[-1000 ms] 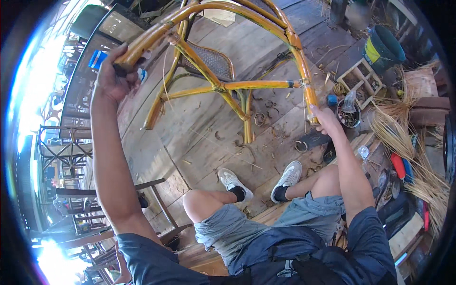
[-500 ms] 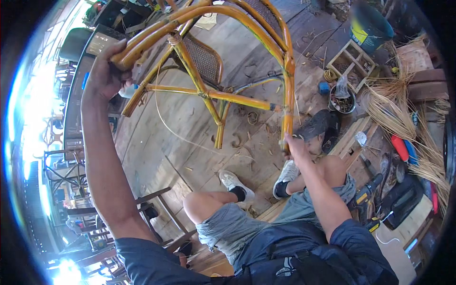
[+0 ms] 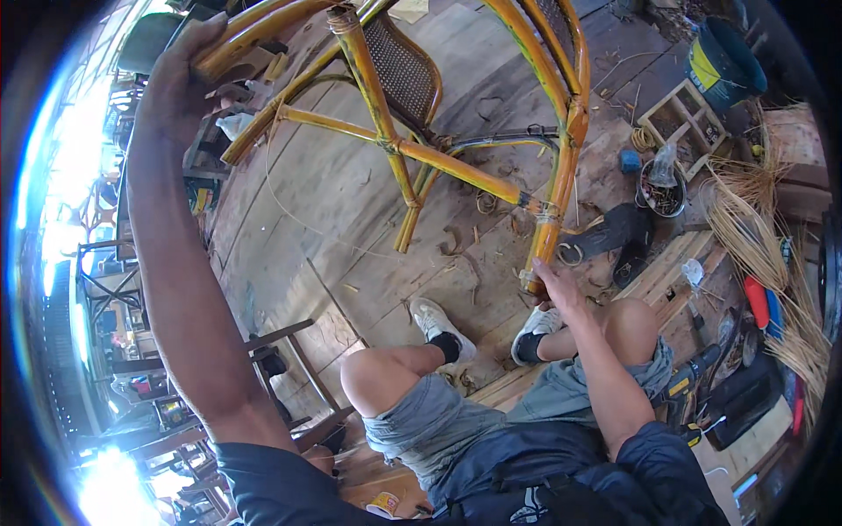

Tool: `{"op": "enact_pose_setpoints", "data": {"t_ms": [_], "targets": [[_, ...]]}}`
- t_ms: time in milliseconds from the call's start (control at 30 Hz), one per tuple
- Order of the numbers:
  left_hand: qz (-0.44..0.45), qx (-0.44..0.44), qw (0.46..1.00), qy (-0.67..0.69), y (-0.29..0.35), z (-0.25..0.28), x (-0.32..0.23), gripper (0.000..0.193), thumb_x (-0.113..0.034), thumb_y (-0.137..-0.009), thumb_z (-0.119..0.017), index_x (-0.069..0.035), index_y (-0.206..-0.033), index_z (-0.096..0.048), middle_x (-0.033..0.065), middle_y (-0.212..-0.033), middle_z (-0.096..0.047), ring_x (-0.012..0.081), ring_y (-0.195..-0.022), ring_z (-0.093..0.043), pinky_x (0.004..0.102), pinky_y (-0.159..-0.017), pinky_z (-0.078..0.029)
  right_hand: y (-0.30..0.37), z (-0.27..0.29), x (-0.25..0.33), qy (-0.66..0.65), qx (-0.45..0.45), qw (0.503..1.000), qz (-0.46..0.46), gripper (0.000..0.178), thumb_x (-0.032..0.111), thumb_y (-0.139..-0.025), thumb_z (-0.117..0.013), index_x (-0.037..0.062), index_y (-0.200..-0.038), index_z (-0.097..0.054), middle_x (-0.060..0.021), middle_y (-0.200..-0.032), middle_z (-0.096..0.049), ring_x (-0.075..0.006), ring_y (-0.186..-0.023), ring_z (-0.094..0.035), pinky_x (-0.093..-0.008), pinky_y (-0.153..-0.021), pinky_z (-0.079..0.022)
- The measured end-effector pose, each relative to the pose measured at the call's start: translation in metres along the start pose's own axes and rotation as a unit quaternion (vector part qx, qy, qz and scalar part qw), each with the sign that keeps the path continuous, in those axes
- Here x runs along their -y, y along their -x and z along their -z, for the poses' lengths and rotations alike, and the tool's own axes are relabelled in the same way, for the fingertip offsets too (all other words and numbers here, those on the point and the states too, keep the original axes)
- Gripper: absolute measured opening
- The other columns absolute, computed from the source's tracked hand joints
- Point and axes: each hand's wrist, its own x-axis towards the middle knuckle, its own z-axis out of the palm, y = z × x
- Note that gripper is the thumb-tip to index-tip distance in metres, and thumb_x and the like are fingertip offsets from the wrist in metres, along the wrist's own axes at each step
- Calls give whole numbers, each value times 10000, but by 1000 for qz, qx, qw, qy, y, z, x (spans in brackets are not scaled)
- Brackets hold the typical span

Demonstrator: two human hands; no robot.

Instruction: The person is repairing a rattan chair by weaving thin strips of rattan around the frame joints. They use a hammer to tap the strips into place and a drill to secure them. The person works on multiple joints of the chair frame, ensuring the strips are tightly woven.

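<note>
A yellow-brown rattan chair with a woven cane panel is held tilted above the floor in front of me. At the upper left, my left hand is wrapped round a thick curved pole of its frame. My right hand grips the lower end of a leg, just above my shoes. Bindings wrap several joints of the frame, and a thin pale strand trails below the crossbar. The top of the chair runs out of view.
On the right are a dark bucket, a divided wooden box, a bowl of small hardware, a blue block, bundles of cane strips and a power drill. Shavings litter the plank floor. A wooden frame stands left of my knee.
The chair has shifted upward in the view, and the leg in my right hand now slants more. My left hand has moved higher. Both hands keep their grip.
</note>
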Motion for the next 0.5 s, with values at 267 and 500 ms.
{"op": "enact_pose_setpoints", "data": {"t_ms": [267,500], "targets": [[-8,-23,1000,4,-6,6,7,460,-402,-827,-548,-51,-1125,-525,112,-989,-617,219,-904,-611,307,-688,-403,-14,7,-16,114,49,988,89,581,543,-801,-553,-28,-805,-659,-52,-632,-606,-103,-565,-566,-240,-529,-453],[1,-53,998,43,-14,48,31,508,-395,-879,-457,-8,-1208,-456,162,-1137,-547,282,-1016,-566,360,-769,-415,2,-25,-4,9,127,986,107,536,484,-817,-572,-45,-838,-660,-64,-666,-626,-101,-636,-567,-241,-605,-446]]}}
